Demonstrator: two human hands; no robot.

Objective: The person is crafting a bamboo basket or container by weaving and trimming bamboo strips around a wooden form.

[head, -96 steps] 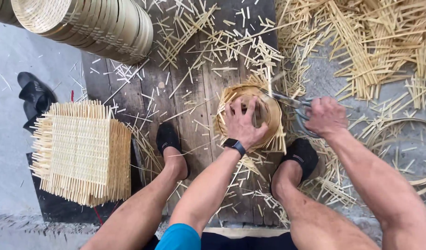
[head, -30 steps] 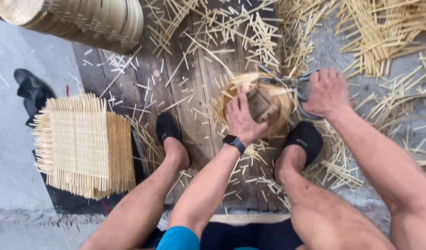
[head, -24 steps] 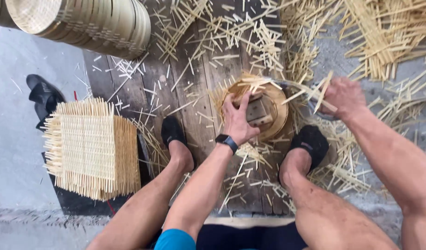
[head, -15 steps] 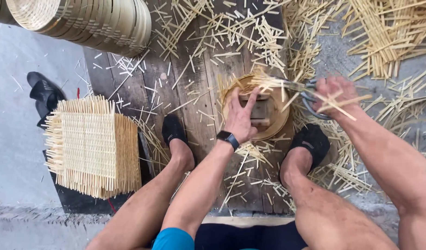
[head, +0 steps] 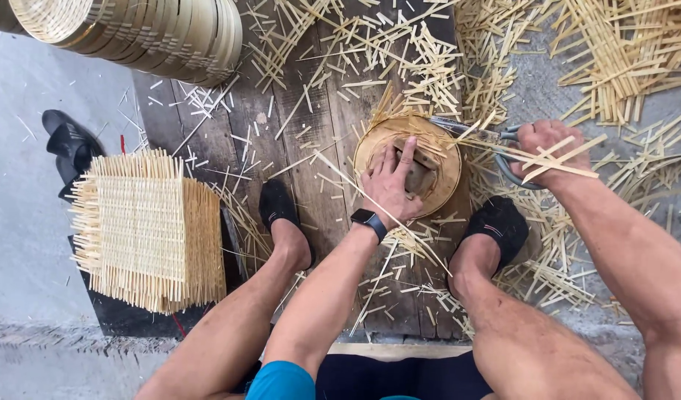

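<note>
My left hand (head: 391, 184) presses down on a brown block (head: 420, 174) lying on a round woven bamboo disc (head: 445, 155) on the dark wooden board (head: 311, 148). My right hand (head: 546, 148) grips large scissors (head: 480, 138) whose blades reach the disc's upper right rim. Several cut bamboo strips lie across my right hand. A black watch (head: 368, 222) is on my left wrist. My feet in black shoes (head: 279, 206) rest on either side of the disc.
A stack of square woven bamboo mats (head: 144, 230) stands at the left. Stacked round bamboo rims (head: 144, 30) lie at the top left. Loose bamboo offcuts (head: 614, 52) cover the board and the ground at the right. A black shoe (head: 70, 141) lies on the grey floor.
My right hand with the scissors has stayed at the disc's right rim, working along it; cut strips have come loose onto that hand. My left hand has kept pressing the block.
</note>
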